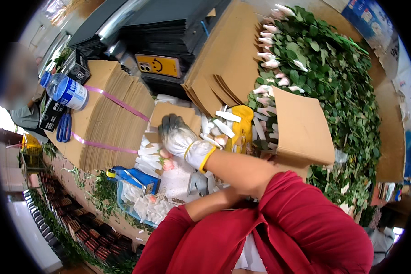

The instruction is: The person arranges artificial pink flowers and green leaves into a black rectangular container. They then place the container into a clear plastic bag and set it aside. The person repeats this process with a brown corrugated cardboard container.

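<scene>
My right hand (178, 139) wears a white glove with grey-coated fingers and a yellow cuff. It reaches across to the left, its fingers stretched over the lower edge of a small cardboard sheet (172, 112). Below it lie pale pink roses (167, 162) and white paper sleeves (148, 160). My left forearm (217, 203) crosses under the right one, and my left hand is hidden behind it. A bent cardboard sheet (302, 125) stands just beyond the crossed arms; what supports it is hidden. A yellow glove (243, 128) lies among white sleeves.
Strapped cardboard (112, 121) at left carries a water bottle (71, 91) and blue-handled scissors (64, 128). A blue stapler (134, 178) sits by a basket (122, 201). Leafy rose stems (333, 91) pile at right. A yellow-cased phone (157, 66) leans against black sheets. Another person (25, 118) is far left.
</scene>
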The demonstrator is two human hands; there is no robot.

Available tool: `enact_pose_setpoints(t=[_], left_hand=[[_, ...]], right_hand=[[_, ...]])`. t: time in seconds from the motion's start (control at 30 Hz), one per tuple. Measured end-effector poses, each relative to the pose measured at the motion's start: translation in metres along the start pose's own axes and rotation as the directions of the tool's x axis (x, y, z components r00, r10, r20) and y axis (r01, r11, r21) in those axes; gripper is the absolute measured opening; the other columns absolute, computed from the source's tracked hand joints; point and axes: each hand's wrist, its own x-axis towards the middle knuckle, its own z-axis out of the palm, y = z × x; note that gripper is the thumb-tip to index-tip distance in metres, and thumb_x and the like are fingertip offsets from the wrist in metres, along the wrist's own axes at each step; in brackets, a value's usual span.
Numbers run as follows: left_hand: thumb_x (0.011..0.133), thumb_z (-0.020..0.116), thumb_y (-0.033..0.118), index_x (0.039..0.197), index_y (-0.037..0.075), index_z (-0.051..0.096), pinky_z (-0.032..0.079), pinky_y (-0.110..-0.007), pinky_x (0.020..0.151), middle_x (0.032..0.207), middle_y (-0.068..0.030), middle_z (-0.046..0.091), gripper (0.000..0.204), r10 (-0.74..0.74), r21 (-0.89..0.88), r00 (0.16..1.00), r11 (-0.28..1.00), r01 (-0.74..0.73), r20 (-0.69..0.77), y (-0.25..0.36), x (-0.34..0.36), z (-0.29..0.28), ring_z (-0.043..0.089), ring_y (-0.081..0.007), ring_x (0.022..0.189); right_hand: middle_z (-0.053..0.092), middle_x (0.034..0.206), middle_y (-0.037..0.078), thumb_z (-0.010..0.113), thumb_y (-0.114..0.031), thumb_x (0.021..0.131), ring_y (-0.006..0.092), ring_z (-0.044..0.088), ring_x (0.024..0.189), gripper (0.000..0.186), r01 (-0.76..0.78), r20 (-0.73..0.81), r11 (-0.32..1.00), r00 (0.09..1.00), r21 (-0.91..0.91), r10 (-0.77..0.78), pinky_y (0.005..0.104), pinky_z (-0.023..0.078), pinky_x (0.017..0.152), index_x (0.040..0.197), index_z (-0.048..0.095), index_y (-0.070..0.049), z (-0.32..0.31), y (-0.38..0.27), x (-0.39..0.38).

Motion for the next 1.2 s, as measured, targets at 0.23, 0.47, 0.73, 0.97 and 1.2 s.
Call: enact_pose_setpoints(t=[0.23,0.47,0.73,0.97,1.2], left_hand=[[0.089,0.062,0.033,0.151,0.007,0.033,0.029,-0.044,0.116,0.158,-0.0153,0.028,0.073,0.275,0.636,0.94,0.693,-0.34,0.202,0.135,0.019,0.064,0.028,-0.0302,0.144],[0.072,0.077,0.034,0.144,0.012,0.046,0.026,-0.056,0.114,0.159,-0.0195,0.022,0.081,-0.048,0.984,0.983,0.024,-0.178,0.179,0.0,0.07,0.018,0.019,-0.0442,0.146],[0.076,0.076,0.017,0.135,0.004,0.055,0.027,-0.049,0.115,0.151,-0.0212,0.038,0.064,0.049,0.98,0.994,0.168,-0.109,0.102,-0.005,0.044,-0.007,0.026,-0.0424,0.143],[0.074,0.08,0.014,0.135,-0.001,0.051,0.033,-0.045,0.113,0.146,-0.0252,0.041,0.069,0.09,0.914,0.986,0.37,-0.167,0.144,0.01,-0.003,-0.056,0.039,-0.0369,0.136],[0.058,0.088,0.012,0.147,0.001,0.029,0.03,-0.049,0.114,0.157,-0.026,0.02,0.108,-0.244,0.979,0.949,0.087,-0.184,0.2,0.022,0.071,0.016,0.028,-0.0467,0.138]], right_hand=[[0.069,0.102,0.009,0.073,-0.022,0.075,0.0259,0.066,0.091,0.014,0.126,-0.336,0.897,0.941,0.425,0.027,0.0404,0.053,0.079,0.078,0.071,-0.009,-0.163,0.088,-0.211],[0.068,0.079,0.007,0.071,-0.023,0.083,0.0191,0.063,0.069,0.027,-0.313,0.272,0.592,0.949,0.743,0.161,0.0299,0.052,0.065,0.101,0.07,-0.003,-0.032,0.225,-0.426],[0.067,0.07,0.009,0.072,-0.029,0.079,0.0173,0.063,0.055,0.031,-0.8,0.744,-0.081,0.51,0.595,0.431,0.0312,0.049,0.047,0.088,0.067,0.001,-0.004,0.175,-0.345],[0.068,0.071,0.008,0.07,-0.028,0.079,0.0197,0.061,0.055,0.027,-0.84,0.788,-0.117,0.436,0.529,0.435,0.0342,0.049,0.051,0.09,0.069,-0.004,-0.027,0.172,-0.346],[0.072,0.083,0.015,0.064,-0.03,0.079,0.0269,0.07,0.081,0.031,-0.487,0.694,0.848,0.685,0.21,0.222,0.0418,0.053,0.068,0.09,0.073,-0.002,-0.047,0.183,-0.324]])
